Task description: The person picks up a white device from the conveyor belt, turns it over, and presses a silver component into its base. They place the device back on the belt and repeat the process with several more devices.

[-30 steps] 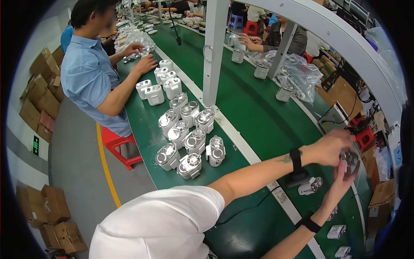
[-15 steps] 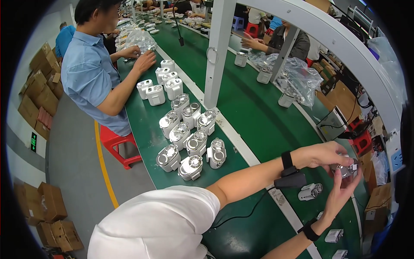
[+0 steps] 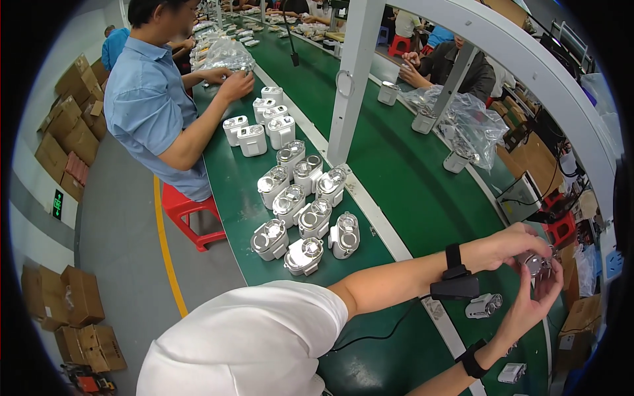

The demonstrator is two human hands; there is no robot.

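Observation:
Both my hands are stretched out over the far-right side of the green bench. Between them is a small shiny silver piece with round rings [image 3: 536, 265], partly covered by fingers. My left hand [image 3: 512, 245] holds it from above, fingers curled. From below, my right hand [image 3: 538, 292] grips it with thumb and fingertips around its edge. Just beneath my left wrist lies a white-and-silver double-ring unit [image 3: 484, 305] on its side. Another such unit [image 3: 512, 373] lies near my right wrist. Black bands with a cable circle my wrists.
Several upright white units with silver tops [image 3: 288, 204] stand left of the white rail [image 3: 380, 228]. A white post [image 3: 356, 86] rises from it. At left, a co-worker in a blue shirt [image 3: 148, 99] handles parts. A clear plastic bag [image 3: 472, 119] lies across the bench.
The held piece has turned, showing a round ring more plainly, and my fingers have shifted on it. The view has swung slightly left. Across the bench, a co-worker's hands have moved.

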